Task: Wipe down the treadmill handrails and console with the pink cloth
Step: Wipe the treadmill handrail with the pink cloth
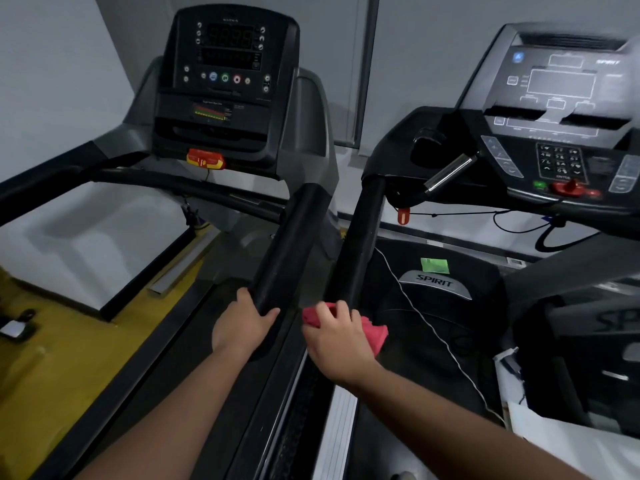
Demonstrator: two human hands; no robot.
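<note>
2 treadmills stand side by side, their inner handrails running close together toward the camera. The left grip [242, 327] curls round the near end of the left rail [291, 244], a thick, round black tube with a matte, foam-like skin; the thumb lies on its right side and the fingers wrap its left. The right grip [337, 344] clutches the pink cloth [375, 336], fingers bent over the bunched, soft fabric. The cloth sits at the near end of the right rail [360, 237], a similar matte black tube, and a crumpled corner sticks out to the right of the knuckles. Whether the cloth wraps fully round the tube cannot be told.

The left console [225, 81] is a tall, dark, glossy panel with dim digit displays and a row of small round buttons. Under it sits a red and yellow plastic safety key [206, 159]. The right console [561, 109] is wider and grey, blurred, with rectangular outlines, a black keypad [561, 161] and a red knob [571, 188]. A short chrome bar [448, 174] slants beside it, shiny and cylindrical. A red clip [403, 215] hangs below on a thin black cord.

The right machine's rounded motor cover [434, 280] bears a silver badge reading SPIRIT, with a green sticker [434, 265] just above it. A thin white cord [415, 306] trails across the cover. The floor [52, 368] at left is yellow.
</note>
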